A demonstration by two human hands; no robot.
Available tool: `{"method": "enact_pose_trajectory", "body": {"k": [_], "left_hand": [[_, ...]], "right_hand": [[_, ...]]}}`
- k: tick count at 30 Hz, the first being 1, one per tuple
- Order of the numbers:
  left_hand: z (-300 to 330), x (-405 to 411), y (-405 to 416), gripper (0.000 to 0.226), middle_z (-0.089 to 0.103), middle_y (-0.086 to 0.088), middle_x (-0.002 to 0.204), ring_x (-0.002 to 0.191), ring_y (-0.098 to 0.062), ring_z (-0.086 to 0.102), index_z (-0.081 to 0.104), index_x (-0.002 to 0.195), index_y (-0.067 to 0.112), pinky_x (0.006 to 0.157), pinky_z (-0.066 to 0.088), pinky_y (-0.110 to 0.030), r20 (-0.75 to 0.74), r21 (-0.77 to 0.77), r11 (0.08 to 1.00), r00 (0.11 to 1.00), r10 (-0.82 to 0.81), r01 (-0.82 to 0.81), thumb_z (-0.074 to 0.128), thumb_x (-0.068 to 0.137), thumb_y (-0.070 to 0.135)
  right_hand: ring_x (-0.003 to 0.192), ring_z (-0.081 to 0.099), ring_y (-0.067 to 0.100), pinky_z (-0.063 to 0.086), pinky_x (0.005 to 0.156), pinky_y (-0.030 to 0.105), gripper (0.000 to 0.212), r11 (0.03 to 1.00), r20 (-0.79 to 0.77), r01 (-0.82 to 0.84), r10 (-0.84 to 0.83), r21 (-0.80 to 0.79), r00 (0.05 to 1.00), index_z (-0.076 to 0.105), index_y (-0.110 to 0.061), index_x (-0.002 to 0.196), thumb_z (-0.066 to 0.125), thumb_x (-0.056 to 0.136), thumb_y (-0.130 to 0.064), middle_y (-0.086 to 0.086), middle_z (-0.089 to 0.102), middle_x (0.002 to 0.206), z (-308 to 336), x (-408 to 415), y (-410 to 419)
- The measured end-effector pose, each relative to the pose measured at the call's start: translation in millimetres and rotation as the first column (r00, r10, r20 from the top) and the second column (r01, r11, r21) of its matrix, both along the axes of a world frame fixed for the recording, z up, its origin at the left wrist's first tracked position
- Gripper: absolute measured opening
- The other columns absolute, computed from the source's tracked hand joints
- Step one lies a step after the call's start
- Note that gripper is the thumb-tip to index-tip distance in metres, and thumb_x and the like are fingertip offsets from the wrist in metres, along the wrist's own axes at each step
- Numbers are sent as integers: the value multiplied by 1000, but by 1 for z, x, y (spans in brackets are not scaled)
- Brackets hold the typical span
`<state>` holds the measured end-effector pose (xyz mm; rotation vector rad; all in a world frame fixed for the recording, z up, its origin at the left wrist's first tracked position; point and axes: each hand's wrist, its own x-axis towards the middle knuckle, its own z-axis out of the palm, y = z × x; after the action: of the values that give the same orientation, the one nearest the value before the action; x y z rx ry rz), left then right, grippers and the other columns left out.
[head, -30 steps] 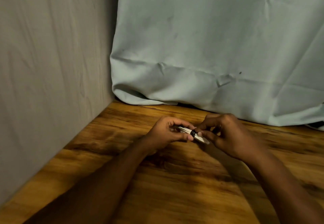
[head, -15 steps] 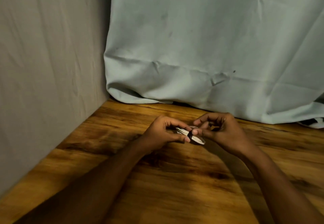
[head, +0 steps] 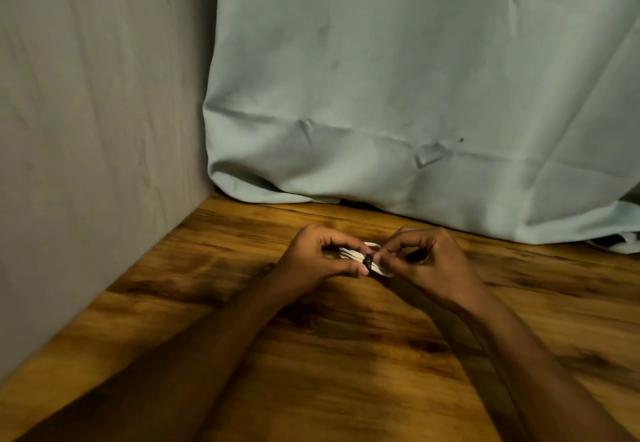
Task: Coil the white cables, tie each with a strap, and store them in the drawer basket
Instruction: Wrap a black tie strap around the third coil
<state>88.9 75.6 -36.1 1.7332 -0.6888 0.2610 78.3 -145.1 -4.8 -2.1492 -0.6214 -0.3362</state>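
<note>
Single view only, head-worn, wide-angle. Looks forward and down from above the near edge of a wooden table (head: pixel 346 365), close in. Both forearms enter from 6 o'clock; left hand (head: pixel 311 258) and right hand (head: pixel 426 261) meet just below frame centre. Faces a pale draped cloth (head: pixel 415 95) filling 12 to 3 o'clock, with a grey wall (head: pixel 86 130) across 9 o'clock. No second view, so no shared ground.
</note>
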Motion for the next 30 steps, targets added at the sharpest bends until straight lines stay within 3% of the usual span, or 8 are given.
{"method": "enact_pose_trajectory", "body": {"k": [7,13,19,21,24,27,30], "left_hand": [[2,-1,-2,31,78,3,94,90,-9,71,80,98,13,82,57,-30,49,60,993,994,98,-100,89,69,14],[1,-1,-2,32,77,5,90,85,-8,71,80,95,16,76,57,-29,98,64,982,981,170,-176,91,66,16],[3,-4,-6,34,75,8,89,83,-6,70,74,98,20,72,58,-24,158,96,962,959,237,-254,91,68,19],[3,-4,-6,33,71,9,83,77,-8,68,71,95,22,66,56,-21,221,107,942,931,289,-318,89,68,19],[3,-4,-8,37,64,12,80,72,-7,62,63,101,19,59,50,-21,344,176,912,891,295,-370,84,70,20],[5,-6,-11,39,58,16,78,73,4,53,56,102,22,70,35,-16,433,262,871,857,279,-416,79,71,22],[6,-7,-12,39,58,13,81,74,4,48,52,101,23,77,32,-19,491,306,849,836,246,-430,78,72,23]], "right_hand": [[74,72,9,53,64,27,14,995,-73,65,-59,81,996,83,-24,77,86,87,-15,-5,79,80,-7,3,3],[84,74,22,59,76,46,15,989,-42,50,-45,137,998,82,-29,76,85,86,-19,-3,77,87,-15,7,10],[76,71,8,60,67,39,5,958,40,262,-268,119,963,84,-30,84,81,88,-29,-13,76,85,-22,7,12],[78,71,5,60,68,38,1,962,46,240,-248,131,968,84,-31,88,83,87,-31,-15,76,86,-23,3,16],[82,70,2,58,68,30,13,982,149,181,-186,46,971,84,-32,97,86,84,-35,-20,74,87,-21,-5,24],[82,68,1,56,67,31,13,980,227,189,-171,-63,959,84,-33,99,82,87,-34,-21,73,88,-19,-5,26],[81,68,-1,56,66,33,9,971,229,209,-179,-114,957,83,-37,98,79,89,-36,-23,75,87,-15,-6,19]]}}
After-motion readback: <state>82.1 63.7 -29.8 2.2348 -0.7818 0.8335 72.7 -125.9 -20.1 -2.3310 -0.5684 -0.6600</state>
